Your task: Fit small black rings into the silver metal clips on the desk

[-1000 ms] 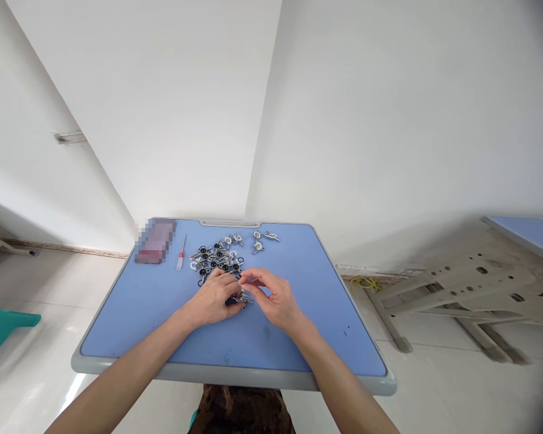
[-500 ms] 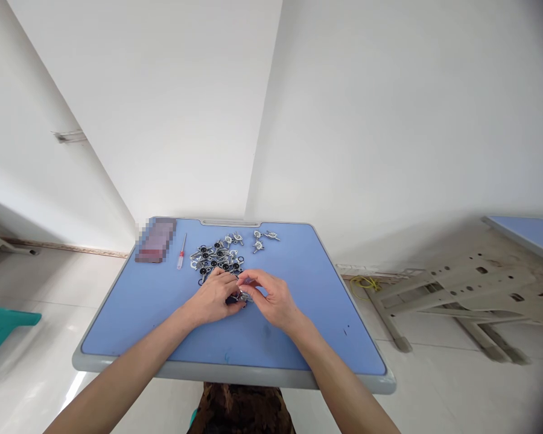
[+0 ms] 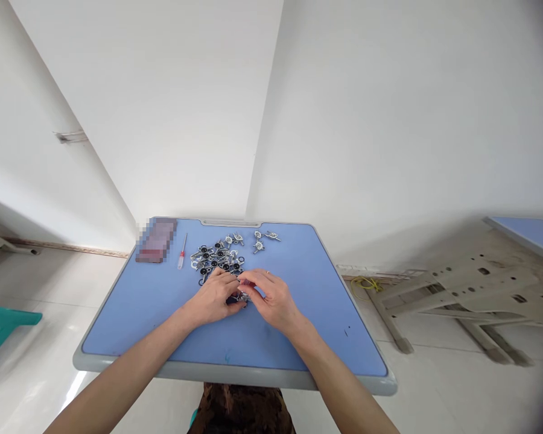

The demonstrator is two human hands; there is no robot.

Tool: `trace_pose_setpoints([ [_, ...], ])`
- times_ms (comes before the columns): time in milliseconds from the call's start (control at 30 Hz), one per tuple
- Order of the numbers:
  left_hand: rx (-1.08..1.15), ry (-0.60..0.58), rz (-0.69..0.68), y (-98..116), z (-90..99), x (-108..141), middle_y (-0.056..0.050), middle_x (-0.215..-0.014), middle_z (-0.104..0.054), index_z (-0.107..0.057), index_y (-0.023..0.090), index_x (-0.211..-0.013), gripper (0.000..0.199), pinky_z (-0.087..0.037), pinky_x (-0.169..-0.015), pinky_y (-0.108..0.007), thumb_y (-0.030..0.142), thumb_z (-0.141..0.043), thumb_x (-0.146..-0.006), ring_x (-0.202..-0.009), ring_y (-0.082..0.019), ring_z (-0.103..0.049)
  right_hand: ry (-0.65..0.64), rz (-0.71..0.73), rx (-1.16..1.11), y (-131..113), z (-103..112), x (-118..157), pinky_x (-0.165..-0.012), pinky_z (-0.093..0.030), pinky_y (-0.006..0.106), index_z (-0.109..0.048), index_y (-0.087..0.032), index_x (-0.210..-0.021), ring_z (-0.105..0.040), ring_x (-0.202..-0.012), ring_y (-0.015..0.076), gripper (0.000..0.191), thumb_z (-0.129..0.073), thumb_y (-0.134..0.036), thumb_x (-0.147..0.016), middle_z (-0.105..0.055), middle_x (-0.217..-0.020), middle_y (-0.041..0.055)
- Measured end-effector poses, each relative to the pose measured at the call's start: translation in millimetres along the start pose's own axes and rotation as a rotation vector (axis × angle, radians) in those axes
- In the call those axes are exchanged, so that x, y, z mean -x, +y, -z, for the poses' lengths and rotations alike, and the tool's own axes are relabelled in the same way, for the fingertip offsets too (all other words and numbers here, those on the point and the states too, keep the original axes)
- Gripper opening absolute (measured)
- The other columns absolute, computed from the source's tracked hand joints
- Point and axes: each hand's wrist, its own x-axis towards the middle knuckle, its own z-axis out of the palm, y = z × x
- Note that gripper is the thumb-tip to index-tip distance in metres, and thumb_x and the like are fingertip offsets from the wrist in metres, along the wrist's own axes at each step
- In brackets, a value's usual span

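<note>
On the blue table, my left hand (image 3: pixel 216 298) is closed around a small metal part (image 3: pixel 243 297) that shows between my two hands. My right hand (image 3: pixel 270 296) meets it from the right, thumb and forefinger pinched at the same part; what its fingertips hold is too small to make out. Just beyond my left hand lies a pile of metal parts with black round pieces (image 3: pixel 219 254). Several silvery metal pieces (image 3: pixel 259 246) sit apart, behind my right hand.
A screwdriver (image 3: pixel 181 259) with a clear and red handle lies left of the pile, beside a blurred dark red object (image 3: pixel 157 240). The table (image 3: pixel 131 319) stands against a white wall. A green stool (image 3: pixel 9 317) is at far left.
The fingers of my right hand have shifted slightly at the metal part. My left hand keeps its place and its hold.
</note>
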Motion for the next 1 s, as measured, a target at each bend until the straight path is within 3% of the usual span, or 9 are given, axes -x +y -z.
trace_pose_setpoints([
  [133, 0.003, 0.009, -0.006, 0, 0.1, 0, -0.002, -0.087, -0.064, -0.053, 0.019, -0.083, 0.004, -0.034, -0.079, -0.033, 0.021, -0.056, -0.082, -0.083, -0.017, -0.058, -0.034, -0.041, -0.063, -1, 2, 0, -0.072, -0.052, 0.031, -0.061, -0.022, -0.103, -0.063, -0.080, 0.0166, 0.019, -0.047, -0.016, -0.091, -0.067, -0.085, 0.0039],
  [333, 0.018, 0.037, -0.030, -2, -0.4, 1, -0.002, -0.087, -0.063, -0.052, 0.019, -0.084, 0.003, -0.034, -0.079, -0.032, 0.021, -0.055, -0.084, -0.084, -0.016, -0.057, -0.214, -0.071, -0.241, -3, 10, -1, -0.079, -0.053, 0.032, -0.055, -0.024, -0.117, -0.063, -0.091, 0.0161, 0.029, -0.038, -0.017, -0.095, -0.067, -0.100, 0.0045],
  [433, -0.001, 0.016, -0.017, -1, -0.1, 1, -0.002, -0.084, -0.063, -0.053, 0.018, -0.082, 0.005, -0.035, -0.079, -0.033, 0.022, -0.056, -0.083, -0.083, -0.017, -0.057, -0.198, -0.084, -0.203, -2, 10, -1, -0.081, -0.052, 0.034, -0.051, -0.023, -0.122, -0.061, -0.093, 0.0175, 0.031, -0.038, -0.017, -0.095, -0.064, -0.103, 0.0067],
  [567, -0.008, 0.009, -0.022, -1, -0.3, 1, -0.003, -0.089, -0.063, -0.055, 0.019, -0.084, 0.002, -0.035, -0.080, -0.033, 0.020, -0.056, -0.082, -0.086, -0.018, -0.057, -0.116, -0.047, -0.136, 1, 5, -1, -0.077, -0.052, 0.034, -0.058, -0.023, -0.114, -0.058, -0.090, 0.0182, 0.025, -0.046, -0.019, -0.091, -0.059, -0.102, 0.0081],
  [667, -0.013, 0.014, -0.028, -1, -1.1, 1, -0.003, -0.087, -0.063, -0.055, 0.019, -0.083, 0.003, -0.035, -0.080, -0.034, 0.020, -0.056, -0.081, -0.085, -0.018, -0.057, -0.047, -0.111, -0.178, 2, 1, 1, -0.075, -0.052, 0.033, -0.058, -0.024, -0.113, -0.059, -0.084, 0.0164, 0.025, -0.047, -0.019, -0.091, -0.059, -0.094, 0.0059],
  [833, -0.046, 0.004, -0.028, -2, -1.3, 1, -0.003, -0.084, -0.062, -0.055, 0.018, -0.083, 0.004, -0.036, -0.080, -0.033, 0.020, -0.057, -0.080, -0.082, -0.017, -0.056, -0.117, -0.306, -0.368, 1, 3, 3, -0.076, -0.054, 0.033, -0.046, -0.024, -0.122, -0.063, -0.083, 0.0157, 0.031, -0.045, -0.020, -0.091, -0.066, -0.092, 0.0032],
  [1000, -0.028, 0.006, -0.031, -1, 0.1, 1, -0.003, -0.088, -0.063, -0.054, 0.018, -0.084, 0.003, -0.035, -0.080, -0.034, 0.021, -0.055, -0.082, -0.084, -0.017, -0.057, -0.133, -0.198, -0.300, -1, 5, 2, -0.080, -0.052, 0.033, -0.055, -0.023, -0.110, -0.060, -0.090, 0.0167, 0.022, -0.041, -0.020, -0.093, -0.063, -0.101, 0.0064],
])
